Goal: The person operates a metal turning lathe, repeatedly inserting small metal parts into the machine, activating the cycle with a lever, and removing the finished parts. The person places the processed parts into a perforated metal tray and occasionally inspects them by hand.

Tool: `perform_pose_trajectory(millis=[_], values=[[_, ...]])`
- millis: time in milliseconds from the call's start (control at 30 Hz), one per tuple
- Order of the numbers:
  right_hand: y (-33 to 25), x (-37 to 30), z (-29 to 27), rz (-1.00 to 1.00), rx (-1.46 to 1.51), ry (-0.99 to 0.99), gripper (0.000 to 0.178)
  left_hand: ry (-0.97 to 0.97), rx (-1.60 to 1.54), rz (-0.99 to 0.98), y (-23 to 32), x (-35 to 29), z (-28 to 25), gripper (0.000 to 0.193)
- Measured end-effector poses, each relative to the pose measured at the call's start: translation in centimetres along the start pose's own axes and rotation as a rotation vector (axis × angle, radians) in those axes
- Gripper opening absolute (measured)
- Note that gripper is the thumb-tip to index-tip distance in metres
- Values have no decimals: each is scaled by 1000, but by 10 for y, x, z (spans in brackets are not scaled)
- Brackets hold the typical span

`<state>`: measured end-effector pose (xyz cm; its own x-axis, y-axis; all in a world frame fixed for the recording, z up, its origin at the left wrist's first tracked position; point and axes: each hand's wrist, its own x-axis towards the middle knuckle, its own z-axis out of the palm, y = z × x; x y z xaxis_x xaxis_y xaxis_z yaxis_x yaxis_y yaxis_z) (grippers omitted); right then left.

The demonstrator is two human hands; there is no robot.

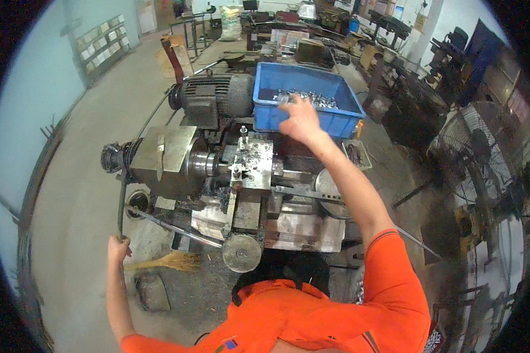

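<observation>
At eight o'clock, our left hand (119, 249) curls its fingers round a dark lever (121, 206); at one, our right hand (301, 120), fingers partly spread, overlaps the blue bin (338, 122); we cannot tell what it pinches.

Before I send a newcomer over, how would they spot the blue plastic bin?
Find the grey metal lathe at centre. At its far side, right of the dark ribbed motor, sits the rectangular blue plastic bin. Unlike the motor, it is open-topped, holding small shiny metal parts.

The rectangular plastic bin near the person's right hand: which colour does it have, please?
The rectangular plastic bin is blue; it shows best in the head view.
</observation>
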<state>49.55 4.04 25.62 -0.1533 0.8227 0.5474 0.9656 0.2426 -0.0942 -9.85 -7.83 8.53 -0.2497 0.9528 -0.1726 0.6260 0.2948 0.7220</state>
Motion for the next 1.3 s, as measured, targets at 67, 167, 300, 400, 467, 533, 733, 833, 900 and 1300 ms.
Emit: perform_pose_trajectory(millis=[67,167,300,400,467,533,733,833,900,1300], values=[[11,-10,-11,46,19,174,52,6,-113,31,-3,-2,1,19],[33,-50,-23,-81,224,241,49,58,-236,61,6,-7,2,21],[83,-159,-47,-48,247,147,44,129,-147,59,17,-17,16,38],[112,-254,-83,513,453,-46,39,52,-218,24,-41,14,-3,40],[132,-328,-96,739,290,-58,38,-85,-165,-73,-52,19,-20,44],[148,-404,-104,894,79,-106,34,-35,-274,-84,-91,31,-32,43],[128,-575,-82,1114,-59,-500,24,-160,-358,-113,-88,61,-31,45],[121,-603,-57,1203,-36,-328,15,-97,-285,-142,-79,52,-26,50],[152,-655,-16,956,-215,-326,11,-47,-232,-158,-61,40,-16,53],[124,-535,-43,1421,-149,-478,24,0,-65,-59,-30,9,-10,45]])
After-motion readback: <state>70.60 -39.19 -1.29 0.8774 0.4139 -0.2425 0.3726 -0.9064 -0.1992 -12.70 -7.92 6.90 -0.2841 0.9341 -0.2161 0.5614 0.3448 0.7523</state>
